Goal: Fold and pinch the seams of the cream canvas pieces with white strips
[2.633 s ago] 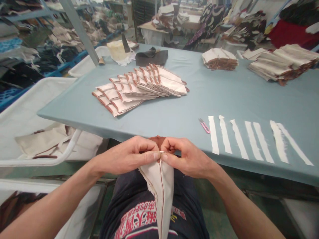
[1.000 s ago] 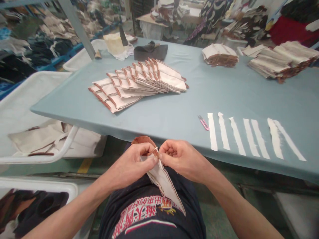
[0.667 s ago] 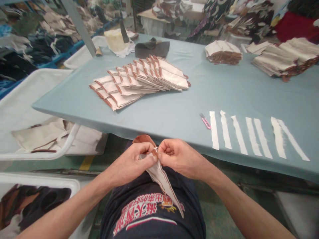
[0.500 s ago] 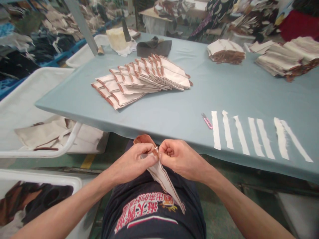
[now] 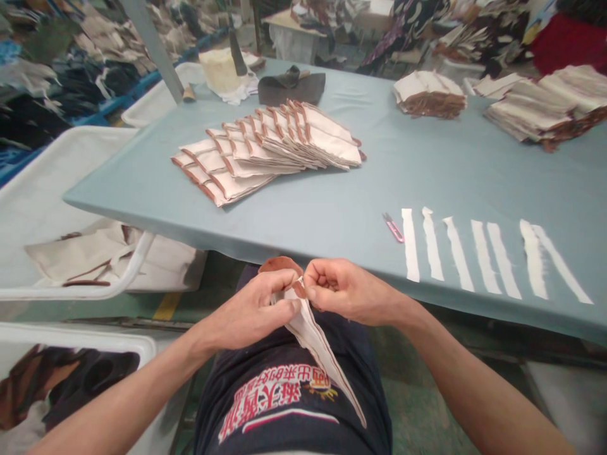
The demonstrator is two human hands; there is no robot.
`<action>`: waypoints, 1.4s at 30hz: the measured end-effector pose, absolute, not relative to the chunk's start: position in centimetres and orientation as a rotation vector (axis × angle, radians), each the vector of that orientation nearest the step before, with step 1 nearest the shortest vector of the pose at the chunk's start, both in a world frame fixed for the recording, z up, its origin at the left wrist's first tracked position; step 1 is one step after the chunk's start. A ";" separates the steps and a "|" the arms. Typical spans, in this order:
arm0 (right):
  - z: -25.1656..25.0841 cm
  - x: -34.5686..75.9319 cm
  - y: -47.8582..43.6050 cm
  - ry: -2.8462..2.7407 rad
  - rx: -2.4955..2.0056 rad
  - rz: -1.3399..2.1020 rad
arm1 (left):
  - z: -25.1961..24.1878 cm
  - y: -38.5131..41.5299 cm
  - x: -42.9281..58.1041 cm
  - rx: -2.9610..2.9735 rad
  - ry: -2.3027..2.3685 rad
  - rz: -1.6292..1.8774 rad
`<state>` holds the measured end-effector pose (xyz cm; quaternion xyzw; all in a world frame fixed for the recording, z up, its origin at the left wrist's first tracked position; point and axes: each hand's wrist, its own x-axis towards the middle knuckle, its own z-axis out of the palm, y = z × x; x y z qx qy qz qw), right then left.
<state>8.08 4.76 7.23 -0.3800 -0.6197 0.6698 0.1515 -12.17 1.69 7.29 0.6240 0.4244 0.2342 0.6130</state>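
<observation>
My left hand (image 5: 265,306) is closed, thumb and fingers pinching a cream fabric piece (image 5: 315,341) with brown edging over my lap. The piece hangs in a narrow fold toward the printed dark apron (image 5: 279,392), and a brown rounded part of it shows above my knuckles. Right beside it, my right hand (image 5: 344,287) is closed too, its thumb and forefinger pinching the upper edge of the same piece, near a small white bit at the top. What exactly lies between those fingertips is hidden.
On the blue-green table (image 5: 332,208) lies a fanned stack of cream pieces (image 5: 270,151). Pink thread snips (image 5: 392,227) sit beside several white strips (image 5: 410,246). More bundles (image 5: 429,95) stand at the back right. White bins (image 5: 71,297) with fabric flank the left.
Both hands stay at the fabric piece, my right hand rising slightly and tilting. The lower end of the piece has swung down and right.
</observation>
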 end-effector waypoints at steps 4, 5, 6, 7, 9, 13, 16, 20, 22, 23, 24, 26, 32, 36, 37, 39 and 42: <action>8.1 8.0 4.6 -1.798 -1.085 1.872 | 7.5 1.6 -12.6 1.516 1.014 0.518; 8.2 8.0 4.5 -1.812 -1.094 1.853 | 7.6 1.6 -12.7 1.544 1.035 0.517; 8.3 7.9 4.5 -1.825 -1.103 1.830 | 7.7 1.6 -12.7 1.573 1.054 0.519; 8.3 7.9 4.4 -1.840 -1.113 1.798 | 7.8 1.7 -12.7 1.600 1.067 0.524; 8.3 7.9 4.1 -1.876 -1.152 1.699 | 7.9 1.8 -12.7 1.651 1.073 0.542; 7.9 8.1 3.5 -1.916 -1.203 1.504 | 7.9 2.1 -12.6 1.684 1.055 0.538; 7.8 8.5 3.3 -1.885 -1.172 1.437 | 8.1 2.4 -12.5 1.644 1.068 0.497; 8.1 9.2 3.8 -1.821 -1.060 1.212 | 9.0 3.2 -12.8 1.640 0.991 0.492; 8.1 9.0 4.3 -1.892 -0.952 1.122 | 9.5 3.6 -13.0 1.646 0.949 0.501; 8.0 8.8 4.5 -1.948 -0.888 1.072 | 9.8 3.6 -13.0 1.647 0.935 0.505; 7.8 8.6 4.7 -2.003 -0.815 1.004 | 10.0 3.6 -13.0 1.653 0.924 0.511; 7.4 7.9 5.1 -2.074 -0.667 0.850 | 10.4 3.2 -12.7 1.699 0.925 0.553; 8.0 7.2 5.7 -2.084 -0.602 1.002 | 11.1 1.7 -12.6 1.745 1.083 0.613; 9.2 7.3 5.7 -2.138 -0.835 1.410 | 10.8 3.2 -14.4 1.427 0.929 0.386; 9.3 7.3 5.8 -2.191 -0.887 1.443 | 10.7 3.8 -14.8 1.383 0.885 0.353; 9.3 7.2 5.9 -2.320 -0.978 1.459 | 10.5 5.0 -15.5 1.348 0.796 0.285; 9.1 7.4 6.2 -2.413 -0.986 1.479 | 10.7 6.6 -15.8 1.293 0.642 0.121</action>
